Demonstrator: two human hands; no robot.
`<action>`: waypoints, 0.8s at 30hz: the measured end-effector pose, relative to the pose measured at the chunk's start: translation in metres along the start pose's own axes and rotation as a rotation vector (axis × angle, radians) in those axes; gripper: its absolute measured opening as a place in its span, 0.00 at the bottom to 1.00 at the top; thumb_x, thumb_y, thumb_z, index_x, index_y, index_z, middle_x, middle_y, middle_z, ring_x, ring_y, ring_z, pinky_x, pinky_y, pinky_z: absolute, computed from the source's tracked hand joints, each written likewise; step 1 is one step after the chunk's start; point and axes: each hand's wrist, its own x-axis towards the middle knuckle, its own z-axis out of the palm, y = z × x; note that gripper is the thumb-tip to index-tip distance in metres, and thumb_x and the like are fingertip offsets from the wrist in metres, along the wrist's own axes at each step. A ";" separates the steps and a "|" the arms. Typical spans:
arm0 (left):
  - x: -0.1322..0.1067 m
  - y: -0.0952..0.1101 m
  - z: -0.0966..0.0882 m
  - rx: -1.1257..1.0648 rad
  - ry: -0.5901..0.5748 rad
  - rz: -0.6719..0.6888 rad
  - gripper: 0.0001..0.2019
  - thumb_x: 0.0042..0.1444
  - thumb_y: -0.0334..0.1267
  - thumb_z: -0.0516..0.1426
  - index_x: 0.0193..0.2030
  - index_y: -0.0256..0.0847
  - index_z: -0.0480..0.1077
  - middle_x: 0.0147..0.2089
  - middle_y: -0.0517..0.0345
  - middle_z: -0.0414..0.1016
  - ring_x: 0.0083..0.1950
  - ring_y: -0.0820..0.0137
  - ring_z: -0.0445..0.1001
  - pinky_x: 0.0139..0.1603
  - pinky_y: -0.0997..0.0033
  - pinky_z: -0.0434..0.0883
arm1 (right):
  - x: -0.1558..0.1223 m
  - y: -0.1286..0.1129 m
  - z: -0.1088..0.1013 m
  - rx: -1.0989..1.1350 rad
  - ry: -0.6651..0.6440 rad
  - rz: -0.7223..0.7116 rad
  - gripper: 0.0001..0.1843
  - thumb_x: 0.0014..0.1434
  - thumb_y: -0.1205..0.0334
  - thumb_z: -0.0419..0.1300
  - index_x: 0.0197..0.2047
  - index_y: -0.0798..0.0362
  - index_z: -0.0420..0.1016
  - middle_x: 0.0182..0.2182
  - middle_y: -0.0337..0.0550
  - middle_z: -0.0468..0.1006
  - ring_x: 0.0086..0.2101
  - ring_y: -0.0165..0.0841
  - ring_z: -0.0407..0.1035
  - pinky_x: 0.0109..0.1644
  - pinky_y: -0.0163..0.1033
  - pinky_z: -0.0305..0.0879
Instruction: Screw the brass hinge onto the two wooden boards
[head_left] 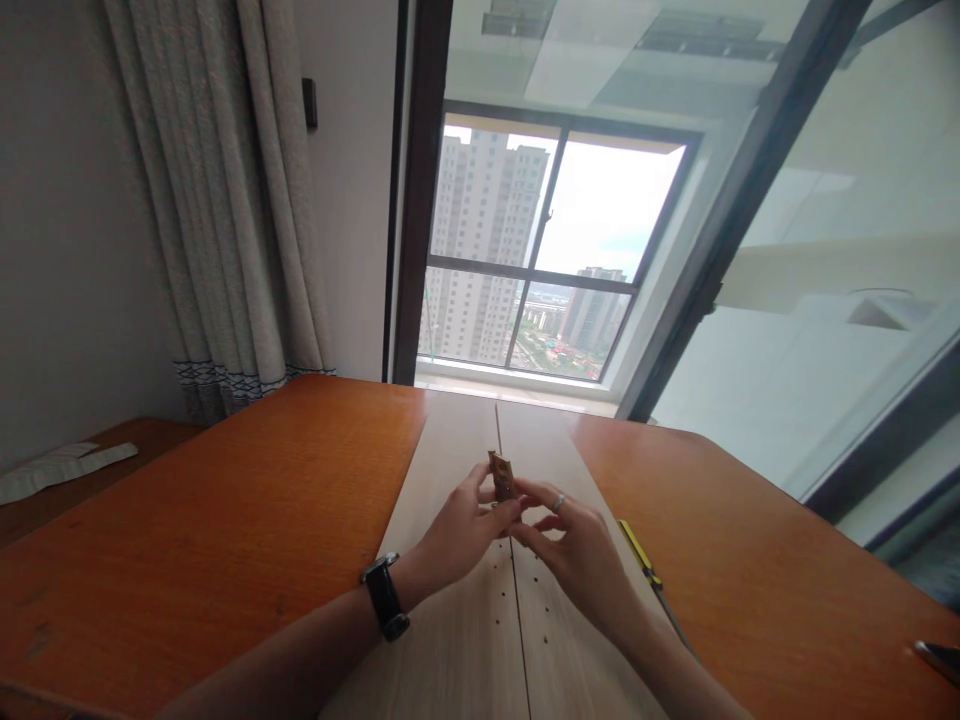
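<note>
Left hand [457,530]: fingers pinching brown plate [501,476]
Right hand [574,560]: fingers curled against plate's edge
Plate: between hands, above seam of pale boards [457,470]
Nearby: yellow screwdriver [637,552] beside right hand, on orange table [225,500]

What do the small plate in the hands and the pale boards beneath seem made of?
The small plate looks like metal, perhaps brass-toned, with a dull brownish finish and small holes; it is too small to be sure. The pale boards look like wood-grain laminate panel: faint straight grain, smooth matte face, drilled holes, though no core shows.
</note>
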 end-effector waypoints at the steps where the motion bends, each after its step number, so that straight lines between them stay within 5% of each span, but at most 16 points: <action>1: 0.001 0.001 0.000 -0.013 0.000 0.001 0.28 0.58 0.49 0.66 0.58 0.37 0.64 0.56 0.38 0.78 0.52 0.57 0.80 0.47 0.65 0.76 | 0.001 -0.001 0.000 0.001 0.001 -0.015 0.18 0.55 0.62 0.69 0.51 0.45 0.83 0.43 0.44 0.86 0.38 0.38 0.79 0.36 0.39 0.77; 7: 0.001 0.000 -0.003 0.062 -0.078 0.031 0.37 0.60 0.57 0.62 0.67 0.35 0.58 0.52 0.42 0.78 0.49 0.61 0.78 0.44 0.67 0.74 | 0.004 -0.006 0.000 0.135 0.007 0.083 0.20 0.45 0.68 0.72 0.44 0.46 0.83 0.41 0.41 0.82 0.33 0.33 0.74 0.32 0.37 0.74; 16: -0.001 0.002 -0.007 0.098 -0.187 0.043 0.39 0.63 0.61 0.56 0.73 0.37 0.57 0.50 0.43 0.77 0.43 0.62 0.79 0.46 0.62 0.76 | 0.005 -0.001 0.000 0.396 -0.029 0.240 0.15 0.54 0.53 0.70 0.41 0.52 0.77 0.33 0.40 0.78 0.30 0.32 0.74 0.34 0.39 0.75; 24: 0.000 0.002 -0.008 0.004 -0.119 -0.025 0.44 0.57 0.57 0.65 0.74 0.39 0.56 0.56 0.41 0.76 0.50 0.57 0.79 0.50 0.60 0.74 | 0.004 -0.001 0.000 0.384 -0.066 0.155 0.21 0.54 0.59 0.71 0.49 0.48 0.72 0.43 0.42 0.76 0.45 0.37 0.74 0.51 0.47 0.74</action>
